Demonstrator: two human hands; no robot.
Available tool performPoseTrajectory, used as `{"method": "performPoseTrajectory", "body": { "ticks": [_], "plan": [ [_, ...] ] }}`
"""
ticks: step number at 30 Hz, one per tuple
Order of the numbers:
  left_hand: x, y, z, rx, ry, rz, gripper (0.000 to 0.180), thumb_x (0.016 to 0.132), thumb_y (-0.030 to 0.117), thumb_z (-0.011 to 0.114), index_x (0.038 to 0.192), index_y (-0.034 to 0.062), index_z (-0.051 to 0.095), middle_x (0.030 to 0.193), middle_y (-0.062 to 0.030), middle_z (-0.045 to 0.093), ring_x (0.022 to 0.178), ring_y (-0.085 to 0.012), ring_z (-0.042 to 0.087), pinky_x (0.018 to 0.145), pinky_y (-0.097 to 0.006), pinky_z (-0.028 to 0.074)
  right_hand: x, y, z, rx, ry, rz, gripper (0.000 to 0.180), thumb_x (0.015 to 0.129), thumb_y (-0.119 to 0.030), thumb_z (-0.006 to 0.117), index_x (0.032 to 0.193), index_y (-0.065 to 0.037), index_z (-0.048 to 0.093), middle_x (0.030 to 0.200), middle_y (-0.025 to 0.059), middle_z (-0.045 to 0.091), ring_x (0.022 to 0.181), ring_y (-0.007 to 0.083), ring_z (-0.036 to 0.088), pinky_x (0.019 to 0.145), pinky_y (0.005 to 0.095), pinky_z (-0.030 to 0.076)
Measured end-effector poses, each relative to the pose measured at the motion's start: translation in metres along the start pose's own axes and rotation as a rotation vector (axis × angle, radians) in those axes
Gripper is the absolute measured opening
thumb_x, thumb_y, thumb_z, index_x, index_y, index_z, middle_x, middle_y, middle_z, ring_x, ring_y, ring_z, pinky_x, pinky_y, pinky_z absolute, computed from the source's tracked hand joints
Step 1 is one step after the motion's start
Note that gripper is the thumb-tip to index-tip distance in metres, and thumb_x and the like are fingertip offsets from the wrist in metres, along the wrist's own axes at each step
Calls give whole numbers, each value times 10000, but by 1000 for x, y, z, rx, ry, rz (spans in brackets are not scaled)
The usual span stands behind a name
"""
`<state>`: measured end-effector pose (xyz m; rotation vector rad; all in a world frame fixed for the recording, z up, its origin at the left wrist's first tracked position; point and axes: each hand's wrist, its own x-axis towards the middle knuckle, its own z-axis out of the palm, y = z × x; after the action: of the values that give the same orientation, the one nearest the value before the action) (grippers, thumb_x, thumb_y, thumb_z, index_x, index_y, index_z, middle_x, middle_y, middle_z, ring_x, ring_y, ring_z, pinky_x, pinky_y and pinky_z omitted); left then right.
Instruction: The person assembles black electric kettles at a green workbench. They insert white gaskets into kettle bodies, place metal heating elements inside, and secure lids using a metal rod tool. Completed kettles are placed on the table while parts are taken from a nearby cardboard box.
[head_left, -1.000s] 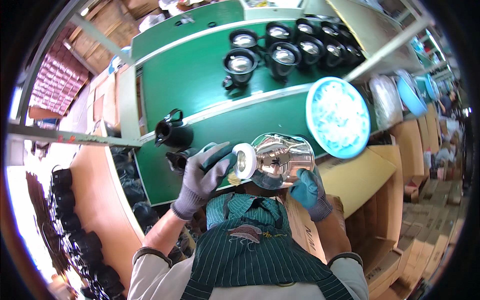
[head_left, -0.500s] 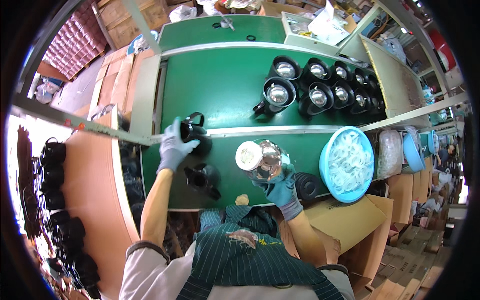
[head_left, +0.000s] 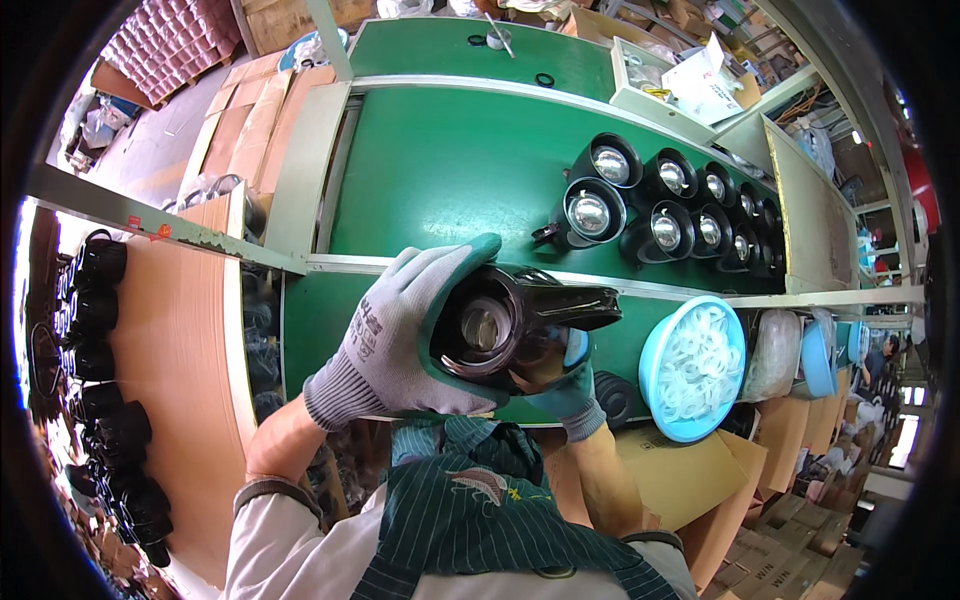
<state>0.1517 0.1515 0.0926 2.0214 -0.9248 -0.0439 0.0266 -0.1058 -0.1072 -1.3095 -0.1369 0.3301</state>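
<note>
My left hand point(head_left: 392, 335), in a grey glove, is wrapped round a black jug body point(head_left: 525, 308) held up close over the near edge of the green bench. A silvery round surface point(head_left: 484, 326) shows inside the jug's opening. Beneath and to the right, my right hand point(head_left: 572, 392) in a teal glove grips a mirrored glass liner point(head_left: 543, 366). The jug hides much of this liner, and whether the liner sits inside the jug or only against it is hard to tell. Beside my right hand lie black ring-shaped parts point(head_left: 614, 398).
A blue basin point(head_left: 646, 385) of translucent rings point(head_left: 702, 362) stands on the right. Black jugs with silvery liners point(head_left: 665, 230) fill the bench's far right. A metal rail point(head_left: 345, 263) crosses the bench. More black jugs point(head_left: 95, 350) line the left; an open carton point(head_left: 690, 475) sits below right.
My left hand has lifted a black jug from the bench's left and brought it to the liner in my right hand. The liner's white end is now out of sight.
</note>
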Motion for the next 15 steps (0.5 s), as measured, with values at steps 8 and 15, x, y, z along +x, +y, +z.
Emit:
{"method": "performPoseTrajectory", "body": {
  "ticks": [8, 15],
  "plan": [
    [7, -8, -5, -76, -67, 70, 1120, 498, 447, 976, 1432, 28, 523, 1354, -190, 606, 1178, -393, 602, 1052, -462, 479, -21, -2, -8, -38, 90, 52, 607, 911, -228, 723, 1462, -109, 499, 1454, 102, 545, 1344, 270, 527, 1132, 411, 424],
    [18, -3, -15, -9, -80, 88, 1165, 532, 621, 944, 1426, -9, 542, 1281, -211, 641, 1142, -380, 655, 994, -432, 521, -11, 8, -8, -65, 206, 16, 593, 900, -214, 736, 1439, -91, 521, 1420, 102, 571, 1316, 271, 550, 1114, 411, 442]
  ]
}}
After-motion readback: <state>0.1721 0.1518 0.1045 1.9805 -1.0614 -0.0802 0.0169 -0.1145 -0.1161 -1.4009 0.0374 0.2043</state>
